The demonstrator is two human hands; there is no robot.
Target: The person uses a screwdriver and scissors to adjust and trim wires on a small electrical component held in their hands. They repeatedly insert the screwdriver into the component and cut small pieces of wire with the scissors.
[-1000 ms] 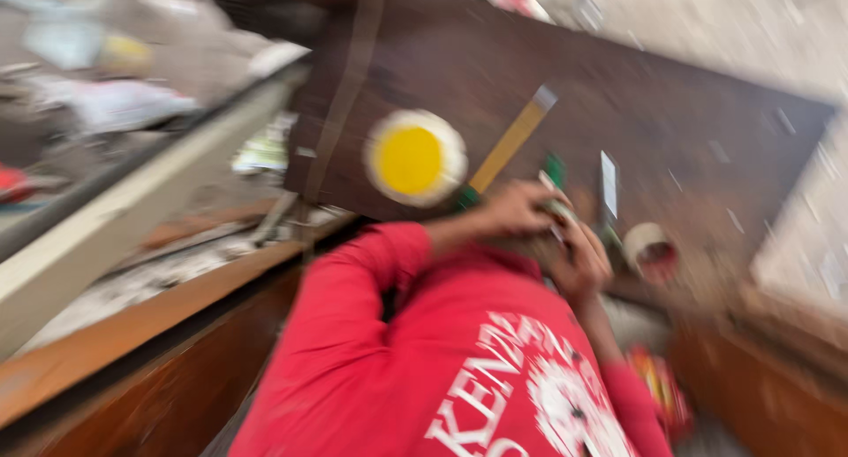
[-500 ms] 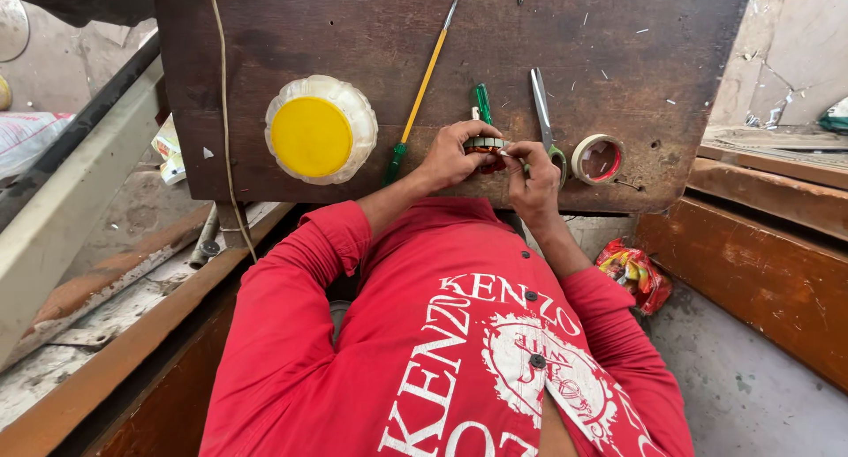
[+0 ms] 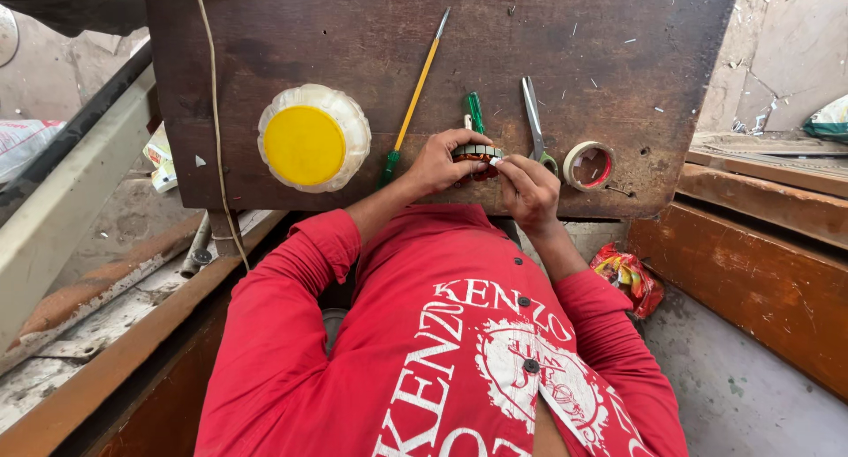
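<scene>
**Both hands on small wound part at worktop edge**

Compared with half a second ago, the view has steadied and sits closer; both hands remain at the same spot on the near edge of the worktop (image 3: pixel 265 33), and the tools have not shifted.

Left hand (image 3: pixel 439 161): fingers curled around a small round part with copper-coloured windings (image 3: pixel 478 154), gripping it from the left side. Right hand (image 3: pixel 527 190): fingertips pinched against the right side of the same part, with a small white scrap between thumb and finger; too small to tell what it is. The part is held between the two hands, just above the dark wooden worktop, near its front edge.

Around the hands:
- Green-handled screwdriver (image 3: pixel 476 113) lies just beyond the part, partly covered by the left hand.
- Long yellow-shafted tool (image 3: pixel 415 82) with a green handle lies diagonally, to the left of the hands.
- Scissors (image 3: pixel 533 113) lie just beyond the right hand, blades pointing away.
- Roll of tape (image 3: pixel 588 165) lies flat, just right of the right hand.
- Clear round container with a yellow lid (image 3: pixel 306 144) stands well left of the hands.
- Thin cord (image 3: pixel 215 113) runs down the left side of the worktop.

Both sleeves are red. A red snack wrapper (image 3: pixel 629 279) lies on the floor below the right elbow.
</scene>
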